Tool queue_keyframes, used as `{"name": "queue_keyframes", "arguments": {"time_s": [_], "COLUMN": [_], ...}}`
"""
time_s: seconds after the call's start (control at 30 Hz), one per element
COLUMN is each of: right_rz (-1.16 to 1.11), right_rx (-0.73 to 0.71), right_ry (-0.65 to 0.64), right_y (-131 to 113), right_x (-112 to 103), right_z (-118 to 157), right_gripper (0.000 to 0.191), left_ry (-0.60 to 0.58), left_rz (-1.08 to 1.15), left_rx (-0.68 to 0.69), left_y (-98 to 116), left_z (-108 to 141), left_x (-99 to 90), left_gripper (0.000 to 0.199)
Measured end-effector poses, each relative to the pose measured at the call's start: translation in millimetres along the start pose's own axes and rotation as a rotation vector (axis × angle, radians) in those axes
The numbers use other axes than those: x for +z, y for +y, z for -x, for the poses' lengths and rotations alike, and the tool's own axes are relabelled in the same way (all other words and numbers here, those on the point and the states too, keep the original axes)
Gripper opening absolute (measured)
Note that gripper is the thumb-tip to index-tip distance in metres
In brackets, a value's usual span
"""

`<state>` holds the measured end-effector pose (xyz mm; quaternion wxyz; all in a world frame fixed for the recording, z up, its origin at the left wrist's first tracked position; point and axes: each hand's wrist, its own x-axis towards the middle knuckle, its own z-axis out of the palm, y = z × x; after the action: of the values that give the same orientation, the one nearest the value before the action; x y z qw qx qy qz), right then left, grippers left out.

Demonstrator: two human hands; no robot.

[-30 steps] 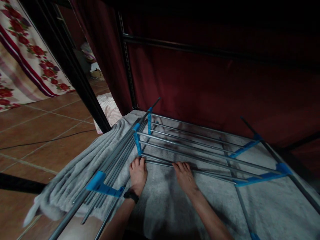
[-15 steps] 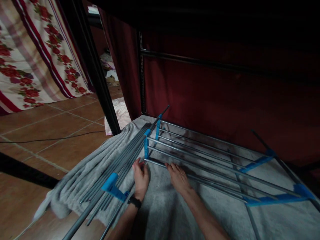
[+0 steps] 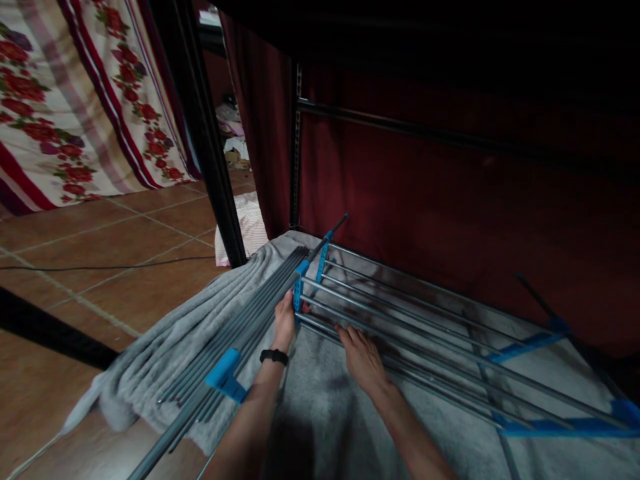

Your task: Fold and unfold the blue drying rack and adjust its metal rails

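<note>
Head: rods [image 3: 431, 379] in blue bracket [image 3: 298, 294], left hand [image 3: 285, 325] closed around it; right hand [image 3: 365, 358] on rods, grip unclear

Head-worn cam looks fwd & down from above, close over wearer's L hand [image 3: 285, 320] & R hand [image 3: 363, 357], w/ metal rack [image 3: 400, 323] mid-frame, dark-red curtain [image 3: 425, 193] opp., tiled floor [image 3: 120, 240] far L.

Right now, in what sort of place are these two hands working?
Probably a sleeping corner in a home: a grey blanket lies beside a black post, a flowered cloth hangs nearby, and the floor is tiled.
</note>
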<state>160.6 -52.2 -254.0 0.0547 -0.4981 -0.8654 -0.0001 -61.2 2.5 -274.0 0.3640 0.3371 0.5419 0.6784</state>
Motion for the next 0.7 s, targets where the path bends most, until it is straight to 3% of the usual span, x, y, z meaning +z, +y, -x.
{"name": "queue_keyframes", "arguments": {"time_s": [0.23, 0.43, 0.7], "right_rz": [-0.027, -0.039, -0.203], "right_rx": [-0.009, -0.012, -0.092], "right_ry": [0.04, 0.03, 0.023], "right_y": [0.6, -2.2, -45.8], "right_x": [0.0, 0.1, -11.4], "right_z": [0.8, -7.3, -49.2], "right_gripper": [0.055, 0.044, 0.047], "left_ry": [0.051, 0.015, 0.038], "left_rz": [0.228, 0.174, 0.111], "left_rx": [-0.14, -0.17, -0.13], "left_y": [-13.1, -10.5, -13.5], "left_z": [-7.0, -6.7, -6.6], "left_x": [12.0, 12.0, 13.0], "left_gripper": [0.062, 0.065, 0.054]}}
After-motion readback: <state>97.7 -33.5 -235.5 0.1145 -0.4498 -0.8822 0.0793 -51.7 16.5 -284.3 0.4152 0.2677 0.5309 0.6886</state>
